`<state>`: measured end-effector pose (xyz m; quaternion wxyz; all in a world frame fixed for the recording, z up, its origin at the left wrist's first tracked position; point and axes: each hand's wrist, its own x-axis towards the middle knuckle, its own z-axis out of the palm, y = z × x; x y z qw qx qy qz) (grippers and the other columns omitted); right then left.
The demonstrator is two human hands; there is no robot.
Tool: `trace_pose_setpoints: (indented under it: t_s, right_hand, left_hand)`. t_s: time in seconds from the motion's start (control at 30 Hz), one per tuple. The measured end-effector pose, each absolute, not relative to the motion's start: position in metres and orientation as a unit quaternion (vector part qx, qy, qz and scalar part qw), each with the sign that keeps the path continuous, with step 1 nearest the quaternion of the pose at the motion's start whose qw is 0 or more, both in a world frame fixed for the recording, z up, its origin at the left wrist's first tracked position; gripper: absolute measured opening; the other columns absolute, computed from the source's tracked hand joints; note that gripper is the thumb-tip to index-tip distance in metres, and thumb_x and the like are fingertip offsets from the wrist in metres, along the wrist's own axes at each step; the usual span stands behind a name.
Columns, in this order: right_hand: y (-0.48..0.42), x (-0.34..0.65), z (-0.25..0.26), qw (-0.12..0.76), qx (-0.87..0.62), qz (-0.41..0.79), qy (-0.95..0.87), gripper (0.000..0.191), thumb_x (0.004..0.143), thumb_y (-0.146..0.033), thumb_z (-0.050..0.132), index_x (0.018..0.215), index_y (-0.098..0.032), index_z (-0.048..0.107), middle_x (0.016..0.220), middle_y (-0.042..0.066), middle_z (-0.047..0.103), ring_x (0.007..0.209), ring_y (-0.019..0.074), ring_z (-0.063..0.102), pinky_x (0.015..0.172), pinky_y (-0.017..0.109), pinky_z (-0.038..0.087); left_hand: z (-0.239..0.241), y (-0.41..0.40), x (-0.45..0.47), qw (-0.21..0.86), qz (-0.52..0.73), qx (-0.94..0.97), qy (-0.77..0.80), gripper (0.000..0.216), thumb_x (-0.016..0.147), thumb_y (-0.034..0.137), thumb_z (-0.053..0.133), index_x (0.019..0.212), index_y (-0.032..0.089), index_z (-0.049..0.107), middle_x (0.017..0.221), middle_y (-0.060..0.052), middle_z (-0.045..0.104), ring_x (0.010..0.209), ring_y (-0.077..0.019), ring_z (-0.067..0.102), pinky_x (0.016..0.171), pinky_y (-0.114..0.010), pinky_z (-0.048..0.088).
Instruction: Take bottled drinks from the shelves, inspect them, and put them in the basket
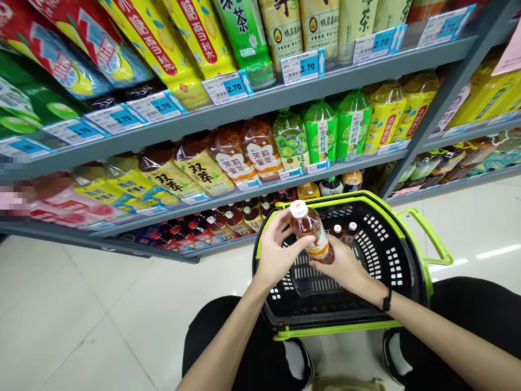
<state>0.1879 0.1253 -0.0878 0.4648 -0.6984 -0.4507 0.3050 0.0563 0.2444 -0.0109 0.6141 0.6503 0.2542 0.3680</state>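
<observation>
Both my hands hold one small bottle of amber tea (pixel 310 230) with a white cap, tilted, over a black shopping basket (pixel 391 255) with lime-green trim. My left hand (pixel 277 251) wraps the bottle's left side, fingers curled round it. My right hand (pixel 341 267) grips its lower end from beneath. Two more white-capped bottles (pixel 344 232) stand inside the basket at its far side. I am crouched, and my knees in black trousers (pixel 228 347) flank the basket.
Grey store shelves (pixel 260 103) in front carry rows of bottled drinks with blue 2.70 price tags (pixel 228 87). The bottom shelf holds small red-capped bottles (pixel 228 220). The basket's green handle (pixel 431 239) sticks out right. The floor is pale glossy tile (pixel 81 315).
</observation>
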Motion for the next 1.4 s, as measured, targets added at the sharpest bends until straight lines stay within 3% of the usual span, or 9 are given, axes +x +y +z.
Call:
trace_pose_setpoints:
  t_s: [0.17, 0.3, 0.5, 0.7, 0.8, 0.97, 1.17, 1.23, 1.4]
  right_hand:
    - [0.124, 0.188, -0.087, 0.439, -0.710, 0.316, -0.451, 0.050, 0.081, -0.031, 0.078, 0.123, -0.022, 0.054, 0.111, 0.010, 0.075, 0.098, 0.0298, 0.072, 0.083, 0.040, 0.053]
    - [0.121, 0.185, -0.090, 0.469, -0.678, 0.361, -0.436, 0.047, 0.079, -0.035, 0.081, 0.116, -0.023, 0.055, 0.114, 0.009, 0.075, 0.101, 0.0281, 0.072, 0.088, 0.041, 0.054]
    - [0.111, 0.176, -0.074, 0.499, -0.602, 0.477, -0.401, 0.067, 0.077, -0.042, 0.086, 0.131, -0.027, 0.050, 0.112, 0.007, 0.078, 0.099, 0.0257, 0.074, 0.088, 0.041, 0.056]
    - [0.105, 0.169, -0.058, 0.538, -0.506, 0.575, -0.352, 0.051, 0.082, -0.042, 0.082, 0.121, -0.026, 0.054, 0.106, 0.004, 0.078, 0.092, 0.0216, 0.073, 0.079, 0.035, 0.057]
    - [0.105, 0.169, -0.055, 0.566, -0.461, 0.602, -0.323, 0.042, 0.086, -0.047, 0.077, 0.116, -0.024, 0.058, 0.095, 0.002, 0.076, 0.077, 0.0167, 0.070, 0.066, 0.028, 0.054]
    - [0.110, 0.175, -0.044, 0.588, -0.408, 0.636, -0.287, 0.042, 0.091, -0.057, 0.066, 0.109, -0.019, 0.063, 0.088, 0.005, 0.073, 0.064, 0.0151, 0.063, 0.049, 0.024, 0.048]
    - [0.114, 0.170, -0.050, 0.620, -0.455, 0.579, -0.271, 0.060, 0.080, -0.044, 0.082, 0.127, -0.026, 0.049, 0.098, 0.001, 0.067, 0.071, 0.0150, 0.063, 0.057, 0.028, 0.059]
    - [0.116, 0.168, -0.056, 0.635, -0.475, 0.548, -0.267, 0.064, 0.074, -0.037, 0.087, 0.124, -0.028, 0.047, 0.103, 0.000, 0.064, 0.071, 0.0136, 0.062, 0.057, 0.028, 0.061]
    - [0.116, 0.170, -0.058, 0.640, -0.495, 0.523, -0.269, 0.048, 0.073, -0.037, 0.088, 0.104, -0.024, 0.054, 0.094, -0.001, 0.065, 0.066, 0.0119, 0.061, 0.054, 0.026, 0.060]
  left_hand:
    - [-0.015, 0.248, 0.058, 0.613, 0.365, 0.653, 0.256, 0.064, 0.070, 0.025, 0.091, 0.127, 0.024, 0.062, 0.134, -0.009, 0.067, 0.126, -0.0274, 0.063, 0.102, -0.037, 0.056]
    - [-0.012, 0.255, 0.056, 0.598, 0.348, 0.669, 0.270, 0.066, 0.069, 0.028, 0.091, 0.128, 0.023, 0.063, 0.133, -0.009, 0.068, 0.124, -0.0274, 0.064, 0.101, -0.037, 0.055]
    - [-0.007, 0.266, 0.054, 0.628, 0.357, 0.622, 0.303, 0.052, 0.073, 0.036, 0.089, 0.118, 0.019, 0.068, 0.119, -0.007, 0.073, 0.110, -0.0227, 0.068, 0.102, -0.034, 0.051]
    - [-0.006, 0.267, 0.051, 0.699, 0.366, 0.541, 0.292, 0.041, 0.082, 0.043, 0.080, 0.114, 0.020, 0.068, 0.119, -0.007, 0.072, 0.108, -0.0223, 0.067, 0.096, -0.034, 0.052]
    - [-0.006, 0.268, 0.051, 0.739, 0.362, 0.493, 0.281, 0.034, 0.086, 0.043, 0.073, 0.110, 0.019, 0.069, 0.117, -0.007, 0.074, 0.104, -0.0215, 0.068, 0.089, -0.032, 0.053]
    - [-0.008, 0.270, 0.053, 0.703, 0.417, 0.481, 0.319, 0.033, 0.082, 0.039, 0.081, 0.108, 0.020, 0.072, 0.108, -0.003, 0.076, 0.089, -0.0154, 0.070, 0.079, -0.027, 0.052]
    - [-0.009, 0.272, 0.056, 0.674, 0.437, 0.488, 0.341, 0.047, 0.077, 0.038, 0.087, 0.118, 0.021, 0.071, 0.124, -0.008, 0.074, 0.103, -0.0188, 0.072, 0.086, -0.030, 0.055]
    - [-0.009, 0.272, 0.057, 0.671, 0.436, 0.491, 0.346, 0.046, 0.077, 0.038, 0.087, 0.116, 0.020, 0.072, 0.126, -0.009, 0.074, 0.105, -0.0199, 0.072, 0.089, -0.031, 0.055]
    - [-0.010, 0.272, 0.057, 0.684, 0.414, 0.509, 0.319, 0.042, 0.077, 0.038, 0.086, 0.113, 0.018, 0.076, 0.118, -0.008, 0.076, 0.104, -0.0199, 0.071, 0.091, -0.030, 0.055]
